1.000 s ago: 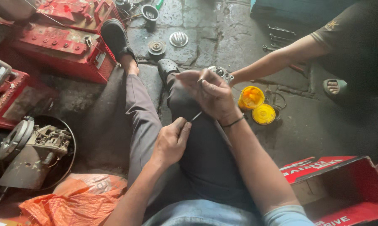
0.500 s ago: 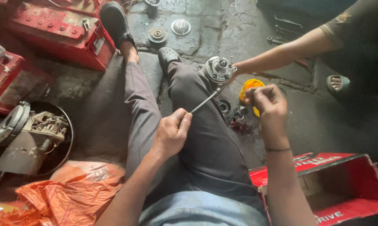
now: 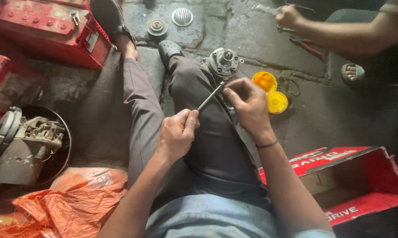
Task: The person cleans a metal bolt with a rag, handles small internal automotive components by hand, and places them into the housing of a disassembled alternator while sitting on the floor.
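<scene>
— Steel rod (image 3: pixel 210 96): why is it being held across the right knee like that?

— It is being gripped at its lower end by the left hand (image 3: pixel 176 134), fingers closed round it, so the tip is being aimed up toward the round metal part (image 3: pixel 224 62) that is sitting on the floor just past the knee. The leg seems to be serving as a rest.

— And the right hand (image 3: pixel 248 103)?

— It is being kept at the rod's upper end, fingertips pinched together there. Whether something small is being held between them cannot be told.

— How are the arms being carried?

— Both forearms are being brought in over the lap, the left wrist bent down, the right wrist cocked inward.

— What is being kept close by?

— Two yellow lids (image 3: pixel 271 91) are lying just beside the right hand, and a red cardboard box (image 3: pixel 362 185) is standing open by the right elbow. Another person's hand (image 3: pixel 288 16) is being worked at tools well apart.
</scene>
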